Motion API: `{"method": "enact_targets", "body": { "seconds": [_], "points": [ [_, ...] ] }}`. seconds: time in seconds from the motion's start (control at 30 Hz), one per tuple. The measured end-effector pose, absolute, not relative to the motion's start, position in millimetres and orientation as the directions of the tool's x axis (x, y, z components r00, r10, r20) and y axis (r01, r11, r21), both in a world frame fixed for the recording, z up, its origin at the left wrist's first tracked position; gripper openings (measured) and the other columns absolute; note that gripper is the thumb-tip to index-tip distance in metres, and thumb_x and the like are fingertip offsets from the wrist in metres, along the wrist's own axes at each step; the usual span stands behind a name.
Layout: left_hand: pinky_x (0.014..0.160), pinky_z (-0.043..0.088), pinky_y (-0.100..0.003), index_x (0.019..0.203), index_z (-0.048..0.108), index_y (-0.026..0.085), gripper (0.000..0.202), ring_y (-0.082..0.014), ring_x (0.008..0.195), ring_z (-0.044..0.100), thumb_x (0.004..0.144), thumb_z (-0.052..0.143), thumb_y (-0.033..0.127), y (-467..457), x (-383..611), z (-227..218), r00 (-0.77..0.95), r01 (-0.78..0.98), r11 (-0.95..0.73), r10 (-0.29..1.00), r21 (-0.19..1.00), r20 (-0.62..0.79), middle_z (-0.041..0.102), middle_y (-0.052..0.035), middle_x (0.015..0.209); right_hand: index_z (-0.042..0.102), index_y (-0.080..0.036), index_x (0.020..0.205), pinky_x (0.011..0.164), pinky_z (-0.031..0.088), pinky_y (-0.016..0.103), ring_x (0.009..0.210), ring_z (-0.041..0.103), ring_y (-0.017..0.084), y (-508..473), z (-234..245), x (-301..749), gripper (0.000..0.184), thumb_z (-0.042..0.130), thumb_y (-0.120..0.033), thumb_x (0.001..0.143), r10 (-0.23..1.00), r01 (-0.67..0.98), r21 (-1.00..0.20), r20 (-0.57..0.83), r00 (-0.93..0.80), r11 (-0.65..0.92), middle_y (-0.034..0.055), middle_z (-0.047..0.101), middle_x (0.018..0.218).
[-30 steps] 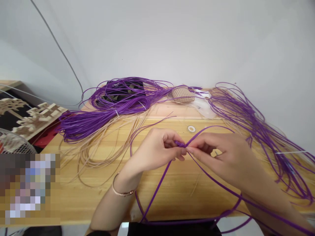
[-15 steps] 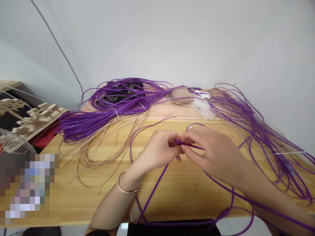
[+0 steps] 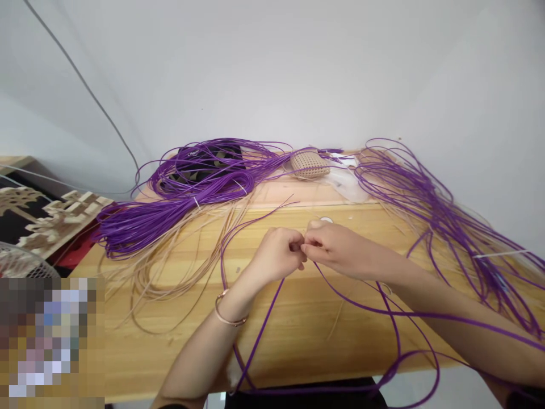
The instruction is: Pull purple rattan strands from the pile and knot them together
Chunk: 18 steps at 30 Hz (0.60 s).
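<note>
Over the middle of the wooden table, my left hand and my right hand meet with their fingertips together. Both are closed in a pinch on purple cord, one length of which drops from the left hand toward the table's front edge. Another length comes out under the right hand and runs to the right below the forearm. What the cord does between the fingertips is hidden by the fingers. Loose loops of cord hang at the front edge, over my lap.
A tied bundle of purple cord and beige strands lie left. A tan woven piece and a clear plastic bag stand at the back. More purple cord spreads at right. Wooden cut-outs and a fan are far left.
My right hand has closed up and moved in against the left one. The short cord stretch seen between the fingers is now covered. The view has shifted slightly.
</note>
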<state>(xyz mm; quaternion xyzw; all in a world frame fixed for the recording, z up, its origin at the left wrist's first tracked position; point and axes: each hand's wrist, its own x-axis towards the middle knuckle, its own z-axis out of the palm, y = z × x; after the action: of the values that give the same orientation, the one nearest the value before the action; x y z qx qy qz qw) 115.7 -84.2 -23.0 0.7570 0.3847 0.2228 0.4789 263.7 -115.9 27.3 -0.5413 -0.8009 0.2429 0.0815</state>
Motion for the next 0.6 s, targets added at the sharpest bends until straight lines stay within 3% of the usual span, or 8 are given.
{"method": "enact_targets", "body": {
  "seconds": [0.07,0.2,0.33,0.6],
  "points": [
    [0.046,0.042,-0.017,0.056,0.056,0.014,0.014,-0.0140,0.054,0.064,0.063,0.047,0.006,-84,114,-25,0.596,0.409,-0.278,0.803,0.869,-0.024,0.059,-0.0007,0.050,0.056,-0.013,0.057,0.058,0.031,0.023,0.064,0.045,0.010,-113,29,264,0.025,0.046,-0.020,0.079,0.910,0.819,-0.500,-0.132,-0.393,0.282,0.0033,0.053,0.067],
    [0.047,0.045,-0.019,0.061,0.058,0.013,0.011,-0.0135,0.052,0.064,0.069,0.051,0.012,-83,112,-27,0.626,0.344,-0.213,0.778,0.914,-0.054,0.064,-0.0031,0.057,0.062,-0.013,0.062,0.050,0.030,0.021,0.053,0.044,0.008,-106,31,265,0.026,0.054,-0.032,0.078,0.919,0.704,-0.697,-0.178,-0.352,0.135,0.0005,0.056,0.058],
    [0.046,0.046,-0.019,0.062,0.059,0.012,0.010,-0.0126,0.048,0.062,0.070,0.057,0.016,-82,114,-26,0.664,0.285,-0.136,0.742,0.949,-0.093,0.063,-0.0024,0.056,0.063,-0.011,0.066,0.053,0.037,0.021,0.055,0.051,0.009,-101,30,266,0.034,0.048,-0.035,0.084,0.895,0.579,-0.814,-0.231,-0.382,0.037,0.0026,0.061,0.061],
    [0.041,0.046,-0.017,0.067,0.060,0.008,0.012,-0.0106,0.045,0.060,0.068,0.068,0.017,-80,107,-13,0.716,0.105,0.150,0.675,0.983,-0.179,0.065,-0.0045,0.060,0.064,-0.013,0.075,0.067,0.046,0.023,0.070,0.059,0.010,-95,37,269,0.025,0.050,-0.031,0.084,0.840,0.461,-0.887,-0.230,-0.492,0.027,0.0037,0.065,0.076]
  ]
}}
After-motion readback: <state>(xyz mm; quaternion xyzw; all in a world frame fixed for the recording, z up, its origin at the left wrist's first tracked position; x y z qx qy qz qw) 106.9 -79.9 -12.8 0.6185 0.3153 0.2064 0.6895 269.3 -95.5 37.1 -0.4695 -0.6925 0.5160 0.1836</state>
